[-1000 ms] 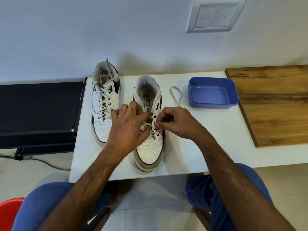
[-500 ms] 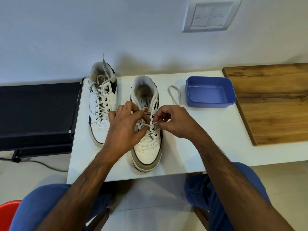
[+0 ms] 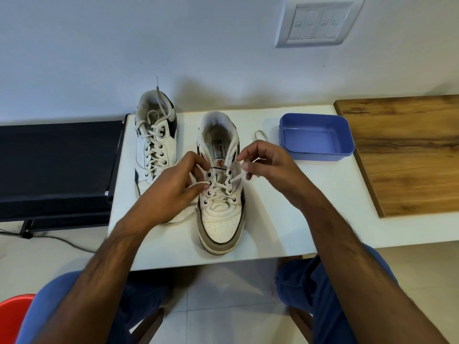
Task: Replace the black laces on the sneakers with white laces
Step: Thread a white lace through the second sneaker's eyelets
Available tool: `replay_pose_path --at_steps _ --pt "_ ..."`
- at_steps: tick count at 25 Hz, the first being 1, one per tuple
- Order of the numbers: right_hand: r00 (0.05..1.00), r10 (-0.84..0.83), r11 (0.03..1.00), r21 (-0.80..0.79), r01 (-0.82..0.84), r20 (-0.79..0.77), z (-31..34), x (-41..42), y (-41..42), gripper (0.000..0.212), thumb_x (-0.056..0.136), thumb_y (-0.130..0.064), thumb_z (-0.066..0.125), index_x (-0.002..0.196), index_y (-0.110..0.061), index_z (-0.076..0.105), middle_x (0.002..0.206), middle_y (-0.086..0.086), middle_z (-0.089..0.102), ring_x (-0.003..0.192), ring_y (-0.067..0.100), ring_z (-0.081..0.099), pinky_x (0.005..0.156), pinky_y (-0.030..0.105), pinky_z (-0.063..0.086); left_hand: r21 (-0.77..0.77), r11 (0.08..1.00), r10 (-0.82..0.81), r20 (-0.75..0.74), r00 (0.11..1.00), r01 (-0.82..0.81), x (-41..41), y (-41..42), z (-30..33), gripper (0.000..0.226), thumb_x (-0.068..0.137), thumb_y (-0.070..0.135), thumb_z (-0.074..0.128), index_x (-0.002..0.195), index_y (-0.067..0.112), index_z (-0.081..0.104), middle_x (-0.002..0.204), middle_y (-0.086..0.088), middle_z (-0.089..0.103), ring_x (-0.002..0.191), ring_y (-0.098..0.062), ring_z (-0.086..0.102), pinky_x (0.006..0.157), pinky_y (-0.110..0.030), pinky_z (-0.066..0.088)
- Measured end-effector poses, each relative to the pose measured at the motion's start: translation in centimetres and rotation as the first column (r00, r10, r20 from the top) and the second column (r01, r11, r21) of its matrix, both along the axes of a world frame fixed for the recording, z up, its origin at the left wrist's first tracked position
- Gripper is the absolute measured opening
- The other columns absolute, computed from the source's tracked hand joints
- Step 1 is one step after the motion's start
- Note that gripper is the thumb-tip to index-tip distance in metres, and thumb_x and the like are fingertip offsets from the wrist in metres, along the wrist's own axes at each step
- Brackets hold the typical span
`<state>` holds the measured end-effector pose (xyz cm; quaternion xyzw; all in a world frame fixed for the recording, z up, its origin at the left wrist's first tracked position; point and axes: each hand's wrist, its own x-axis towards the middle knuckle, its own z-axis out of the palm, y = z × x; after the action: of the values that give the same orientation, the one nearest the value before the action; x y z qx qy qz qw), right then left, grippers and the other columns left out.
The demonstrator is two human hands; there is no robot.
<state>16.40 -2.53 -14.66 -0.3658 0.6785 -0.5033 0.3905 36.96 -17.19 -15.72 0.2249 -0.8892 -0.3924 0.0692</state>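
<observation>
Two white sneakers stand on the white table [image 3: 285, 219], toes toward me. The left sneaker [image 3: 155, 150] is laced in white up to its top eyelets. The right sneaker [image 3: 219, 194] has a white lace [image 3: 218, 188] crossed through its lower eyelets only. My left hand [image 3: 178, 184] pinches the left strand of this lace beside the shoe's left eyelets. My right hand [image 3: 263, 165] pinches the right strand just outside the right eyelets. A loose loop of the same lace [image 3: 259, 135] lies behind my right hand.
A blue plastic tray [image 3: 316, 137] sits to the right of the sneakers. A wooden board [image 3: 402, 150] covers the table's right end. A black bench-like surface [image 3: 57, 165] adjoins the table's left edge. A white wall with a switch plate [image 3: 318, 22] rises behind.
Both hands have moved apart from over the tongue to either side of the right sneaker, drawing the two lace strands outward. The crossed lacing between them is now uncovered.
</observation>
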Motion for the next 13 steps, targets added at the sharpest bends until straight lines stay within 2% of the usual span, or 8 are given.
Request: replay_pose_path --at_steps 2,4,5,7,9,11,13 --pt "0.975 -0.033 0.998 0.051 0.046 -0.222 -0.6 -0.3 0.1 0.014 0.094 -0.002 0.065 0.096 -0.015 0.071 0.091 0.001 0.069 0.073 0.013 0.063 0.070 0.023 0.050 0.211 0.977 0.040 -0.062 0.997 -0.026 0.4 -0.1 0.9 0.030 0.092 0.018 0.071 0.113 0.029 0.052 0.074 0.002 0.068 0.063 -0.015 0.061 0.062 -0.030 0.050" --pt "0.903 0.006 0.995 0.092 0.037 -0.429 -1.3 0.1 0.0 0.018 0.093 -0.004 0.066 0.093 -0.021 0.071 0.094 -0.004 0.067 0.081 0.007 0.062 0.075 0.024 0.048 0.463 0.885 0.186 -0.261 0.947 -0.046 0.7 -0.1 2.2 0.024 0.090 0.009 0.069 0.108 0.021 0.058 0.065 0.000 0.063 0.057 -0.013 0.056 0.056 -0.021 0.044" --pt "0.882 -0.001 0.998 0.061 0.034 -0.472 -1.3 0.6 -0.2 0.017 0.093 -0.005 0.066 0.095 -0.021 0.071 0.096 -0.004 0.066 0.086 0.006 0.061 0.076 0.024 0.048 0.516 0.856 0.256 -0.363 0.896 -0.036 0.8 -0.1 2.8 0.020 0.090 0.006 0.067 0.103 0.019 0.060 0.064 0.003 0.060 0.055 -0.011 0.054 0.054 -0.019 0.041" --pt "0.886 -0.077 0.995 -0.091 0.039 -0.458 -0.7 1.8 -0.7 0.015 0.092 -0.008 0.066 0.102 -0.019 0.071 0.098 -0.004 0.065 0.091 0.008 0.062 0.079 0.024 0.051 0.533 0.846 0.322 -0.512 0.796 0.001 1.0 -0.1 3.6 0.020 0.092 0.002 0.061 0.095 0.022 0.064 0.064 0.006 0.059 0.055 -0.010 0.053 0.052 -0.020 0.036" --pt "0.943 -0.037 0.986 -0.164 -0.019 -0.330 0.9 4.0 -1.2 0.019 0.094 -0.011 0.068 0.110 -0.019 0.072 0.095 -0.007 0.064 0.089 0.007 0.063 0.078 0.020 0.051 0.547 0.836 0.334 -0.579 0.744 0.050 1.1 0.1 3.8 0.028 0.091 -0.001 0.051 0.092 0.023 0.065 0.068 0.005 0.059 0.059 -0.011 0.054 0.054 -0.021 0.036" --pt "0.947 0.127 0.978 -0.120 -0.169 -0.296 1.8 6.3 -1.6 0.015 0.094 -0.017 0.071 0.108 -0.018 0.071 0.087 -0.006 0.064 0.079 0.007 0.062 0.070 0.025 0.053 0.532 0.844 0.299 -0.580 0.758 0.073 0.8 0.6 3.8 0.026 0.091 -0.001 0.049 0.094 0.019 0.065 0.070 0.005 0.062 0.063 -0.011 0.057 0.057 -0.019 0.039" --pt "0.925 0.211 0.969 -0.059 -0.241 -0.315 1.8 7.1 -1.7 0.011 0.092 -0.021 0.074 0.091 -0.013 0.068 0.079 0.000 0.061 0.072 0.015 0.060 0.067 0.038 0.052 0.513 0.854 0.257 -0.556 0.790 0.083 0.4 0.9 3.5 0.019 0.092 0.004 0.056 0.095 0.019 0.067 0.071 0.005 0.063 0.065 -0.009 0.058 0.058 -0.018 0.041"
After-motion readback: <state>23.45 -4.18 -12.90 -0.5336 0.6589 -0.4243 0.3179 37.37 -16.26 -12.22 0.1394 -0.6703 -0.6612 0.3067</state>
